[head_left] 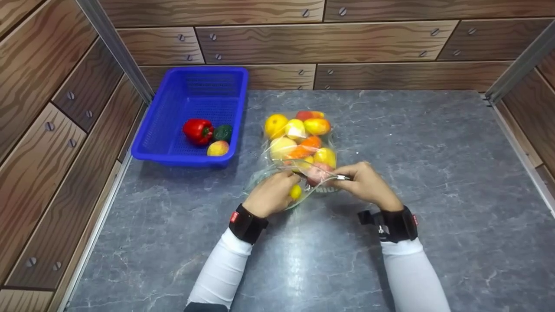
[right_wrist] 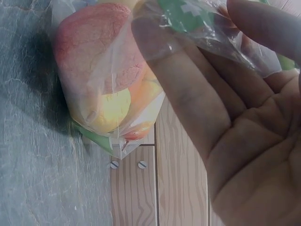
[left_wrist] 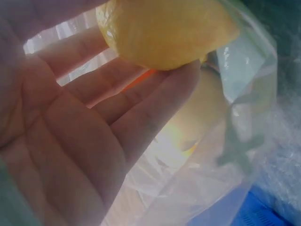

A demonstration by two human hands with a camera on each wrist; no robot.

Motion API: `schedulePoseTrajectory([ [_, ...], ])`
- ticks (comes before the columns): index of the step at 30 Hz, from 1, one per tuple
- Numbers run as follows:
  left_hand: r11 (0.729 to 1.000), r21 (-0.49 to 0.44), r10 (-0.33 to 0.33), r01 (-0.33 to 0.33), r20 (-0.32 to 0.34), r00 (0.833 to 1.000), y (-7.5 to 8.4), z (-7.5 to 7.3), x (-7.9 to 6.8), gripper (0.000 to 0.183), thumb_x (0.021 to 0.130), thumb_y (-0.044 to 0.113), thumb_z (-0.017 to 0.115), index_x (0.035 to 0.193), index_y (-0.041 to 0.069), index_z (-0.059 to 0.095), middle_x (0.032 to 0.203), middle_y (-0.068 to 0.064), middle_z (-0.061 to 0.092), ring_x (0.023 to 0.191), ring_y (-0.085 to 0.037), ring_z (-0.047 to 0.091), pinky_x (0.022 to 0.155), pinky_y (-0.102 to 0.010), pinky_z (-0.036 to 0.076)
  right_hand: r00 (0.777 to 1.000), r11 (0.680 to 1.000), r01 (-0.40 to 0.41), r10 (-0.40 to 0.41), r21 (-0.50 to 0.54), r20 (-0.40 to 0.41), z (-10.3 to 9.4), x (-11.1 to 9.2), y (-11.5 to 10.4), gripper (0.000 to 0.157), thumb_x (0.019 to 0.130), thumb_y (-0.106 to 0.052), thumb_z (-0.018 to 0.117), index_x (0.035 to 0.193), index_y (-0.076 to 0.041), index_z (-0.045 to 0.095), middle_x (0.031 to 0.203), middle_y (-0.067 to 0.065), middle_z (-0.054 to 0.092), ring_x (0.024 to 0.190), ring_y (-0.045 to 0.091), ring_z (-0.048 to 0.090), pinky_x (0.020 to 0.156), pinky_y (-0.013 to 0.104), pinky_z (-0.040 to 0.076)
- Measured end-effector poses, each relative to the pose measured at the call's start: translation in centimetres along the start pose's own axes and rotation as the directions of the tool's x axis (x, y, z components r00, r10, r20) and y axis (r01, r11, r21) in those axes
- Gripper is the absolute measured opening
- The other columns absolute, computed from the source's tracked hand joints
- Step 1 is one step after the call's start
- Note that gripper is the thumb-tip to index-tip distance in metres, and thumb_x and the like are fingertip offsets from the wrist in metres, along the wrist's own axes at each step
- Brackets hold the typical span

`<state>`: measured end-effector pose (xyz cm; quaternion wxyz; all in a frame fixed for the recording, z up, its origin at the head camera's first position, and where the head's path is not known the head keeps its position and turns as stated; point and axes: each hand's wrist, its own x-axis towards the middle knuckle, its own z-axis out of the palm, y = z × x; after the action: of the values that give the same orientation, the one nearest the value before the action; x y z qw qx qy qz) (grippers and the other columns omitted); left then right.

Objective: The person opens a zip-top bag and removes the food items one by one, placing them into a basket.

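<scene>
A clear plastic bag (head_left: 325, 189) with green print lies on the grey table, packed with several fruits and vegetables. My left hand (head_left: 271, 195) is inside the bag's mouth and holds a yellow lemon (left_wrist: 164, 33) at its fingertips. At the right side of the mouth, my right hand (head_left: 368, 184) pinches the bag's edge between thumb and fingers. Through the plastic show an orange (head_left: 276, 125), a carrot (head_left: 305, 147), a mango-like fruit (head_left: 317, 126) and, nearest the mouth, a round pinkish-red piece (right_wrist: 99, 47) whose kind I cannot tell.
Left of the bag stands a blue plastic basket (head_left: 146, 145). In it lie a red bell pepper (head_left: 198, 131), a dark green avocado-like piece (head_left: 223, 132) and a yellow-red peach (head_left: 218, 148). Wood-patterned walls (head_left: 325, 41) close off the back and both sides.
</scene>
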<state>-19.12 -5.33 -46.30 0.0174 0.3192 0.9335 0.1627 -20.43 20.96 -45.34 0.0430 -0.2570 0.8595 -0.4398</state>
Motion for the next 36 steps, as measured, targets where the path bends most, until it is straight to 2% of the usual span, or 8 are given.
schedulePoseTrajectory([
  [5,1.0,-0.028,-0.004,0.004,0.001,1.0,0.5,-0.9,-0.4,0.026,0.085,0.001,0.075,0.11,0.006,0.067,0.115,-0.009,0.068,0.104,-0.027,0.067,0.091,-0.04,0.058,1.0,1.0,0.007,-0.007,0.014,-0.002,0.0,0.0,0.1,0.017,0.089,-0.011,0.08,0.103,-0.002,0.081,0.093,0.012,0.079,0.068,0.015,0.069,0.062,0.02,0.056],
  [12,0.999,-0.029,0.044,-0.045,-0.037,0.998,1.1,-2.3,-1.2,0.033,0.086,0.003,0.078,0.117,0.008,0.067,0.122,-0.006,0.067,0.105,-0.024,0.067,0.091,-0.038,0.058,1.0,1.0,0.014,-0.014,0.008,-0.003,-0.1,0.0,0.1,0.015,0.089,-0.009,0.079,0.103,-0.001,0.08,0.093,0.013,0.079,0.069,0.011,0.068,0.062,0.02,0.056],
  [18,0.991,-0.102,0.075,-0.082,-0.075,0.994,1.2,-4.1,-2.1,0.042,0.087,0.008,0.079,0.127,0.009,0.067,0.128,-0.006,0.066,0.109,-0.022,0.065,0.094,-0.038,0.057,1.0,1.0,0.02,-0.02,0.002,-0.003,-0.1,0.0,0.0,0.015,0.088,-0.008,0.08,0.102,-0.002,0.081,0.092,0.013,0.079,0.067,0.008,0.066,0.061,0.02,0.056],
  [24,0.971,-0.192,0.11,-0.144,-0.178,0.978,0.6,-5.7,-3.1,0.045,0.089,0.017,0.081,0.13,0.009,0.067,0.128,-0.006,0.067,0.108,-0.022,0.066,0.095,-0.036,0.056,1.0,1.0,0.018,-0.018,-0.009,-0.019,-0.1,0.0,-0.1,0.014,0.088,-0.008,0.081,0.1,-0.003,0.082,0.089,0.01,0.079,0.063,0.008,0.062,0.058,0.018,0.052],
  [27,0.947,-0.246,0.135,-0.204,-0.269,0.954,0.0,-6.4,-3.5,0.045,0.088,0.017,0.082,0.13,0.007,0.067,0.128,-0.007,0.068,0.11,-0.022,0.066,0.099,-0.034,0.055,1.0,1.0,0.016,-0.016,-0.015,-0.018,-0.1,0.0,-0.2,0.013,0.088,-0.008,0.081,0.1,-0.004,0.082,0.089,0.01,0.079,0.063,0.004,0.06,0.058,0.019,0.051],
  [30,0.922,-0.286,0.142,-0.261,-0.377,0.915,-0.6,-6.9,-3.8,0.048,0.087,0.015,0.084,0.13,0.003,0.066,0.129,-0.011,0.068,0.116,-0.024,0.066,0.104,-0.034,0.052,1.0,1.0,0.002,-0.003,-0.009,-0.009,-0.1,0.0,-0.2,0.014,0.088,-0.009,0.08,0.101,-0.003,0.081,0.09,0.011,0.079,0.063,0.004,0.06,0.058,0.019,0.052],
  [33,0.906,-0.306,0.11,-0.291,-0.495,0.862,-1.5,-7.3,-4.0,0.05,0.085,0.015,0.085,0.129,-0.002,0.066,0.131,-0.016,0.067,0.122,-0.028,0.064,0.108,-0.035,0.05,1.0,1.0,-0.012,0.012,0.008,0.002,-0.1,0.0,-0.2,0.014,0.088,-0.01,0.08,0.101,-0.003,0.081,0.091,0.012,0.079,0.062,0.004,0.061,0.057,0.02,0.053],
  [36,0.911,-0.298,0.046,-0.284,-0.612,0.79,-2.5,-7.7,-4.2,0.05,0.085,0.015,0.085,0.126,-0.005,0.066,0.13,-0.019,0.067,0.122,-0.03,0.063,0.11,-0.037,0.049,1.0,1.0,-0.02,0.02,0.021,0.012,-0.1,0.0,-0.3,0.015,0.089,-0.011,0.079,0.101,-0.003,0.08,0.091,0.013,0.079,0.061,0.004,0.061,0.058,0.02,0.053],
])
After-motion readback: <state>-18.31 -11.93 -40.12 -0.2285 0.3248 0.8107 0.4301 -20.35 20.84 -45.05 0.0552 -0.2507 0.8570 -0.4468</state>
